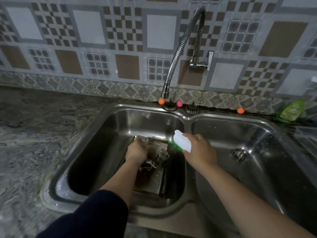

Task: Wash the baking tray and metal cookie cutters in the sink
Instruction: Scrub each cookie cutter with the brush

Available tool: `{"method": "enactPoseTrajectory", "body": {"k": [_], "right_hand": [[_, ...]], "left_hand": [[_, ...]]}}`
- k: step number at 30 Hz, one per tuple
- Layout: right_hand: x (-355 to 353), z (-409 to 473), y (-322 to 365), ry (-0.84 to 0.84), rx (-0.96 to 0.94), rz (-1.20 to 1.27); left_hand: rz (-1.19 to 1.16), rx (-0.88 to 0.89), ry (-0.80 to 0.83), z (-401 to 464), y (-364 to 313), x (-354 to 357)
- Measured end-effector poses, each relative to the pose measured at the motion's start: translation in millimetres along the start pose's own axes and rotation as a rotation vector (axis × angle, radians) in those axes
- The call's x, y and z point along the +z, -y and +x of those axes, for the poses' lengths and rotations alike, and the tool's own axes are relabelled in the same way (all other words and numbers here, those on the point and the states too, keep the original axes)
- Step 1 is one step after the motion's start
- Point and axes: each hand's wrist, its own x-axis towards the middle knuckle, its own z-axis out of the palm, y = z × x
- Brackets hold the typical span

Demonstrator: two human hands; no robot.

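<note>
— Head view: what's where, biggest first?

— Double sink (228,117); baking tray (158,182) in its left basin, cookie cutters (154,160) lying on the tray; my left hand (137,151) curls down among them, though I cannot tell what it grips; my right hand (199,150) clasps a white brush (182,141).

— Step?

— Scrubbing, I judge; next, bring the bristles down onto a steadied cutter.

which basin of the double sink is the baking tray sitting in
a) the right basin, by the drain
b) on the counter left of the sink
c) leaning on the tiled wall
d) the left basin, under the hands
d: the baking tray lies in the left basin of the sink, with the left hand on it and the right hand holding a white brush just above it.
</note>
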Motion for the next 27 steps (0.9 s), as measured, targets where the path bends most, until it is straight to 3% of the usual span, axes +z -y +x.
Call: {"method": "enactPoseTrajectory", "body": {"k": [6,15,21,27], "right_hand": [[11,-5,-7,-0.008,0.003,0.069],[14,0,-13,0.004,0.023,0.133],[3,4,-25,-0.021,0.102,0.265],[-37,-6,-75,-0.048,0.23,0.241]], "left_hand": [[0.232,-0.023,0.134,14,24,17],[0.317,0.008,0.105,20,13,22],[0.365,0.114,0.079,10,-31,15],[0.39,0.279,0.087,-3,-98,40]]}}
